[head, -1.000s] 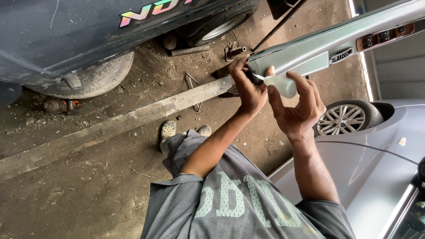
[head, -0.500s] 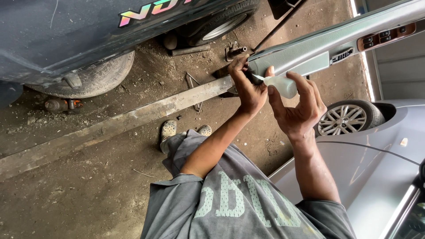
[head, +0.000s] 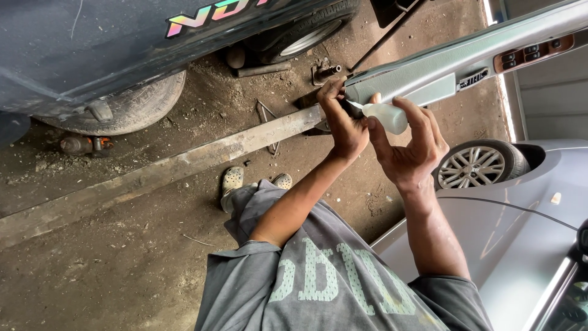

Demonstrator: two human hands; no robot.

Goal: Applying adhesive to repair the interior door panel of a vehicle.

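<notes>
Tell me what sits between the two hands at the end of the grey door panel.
In the head view, a small translucent squeeze bottle lies between them: the right hand grips it, its tip pointing toward the left hand on the grey door panel.

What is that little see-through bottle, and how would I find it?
Follow the long grey car door panel down to its left end, where two hands meet. The right hand holds a small squeeze bottle, its pointed tip toward the left hand. It is the only pale, translucent thing there.
</notes>
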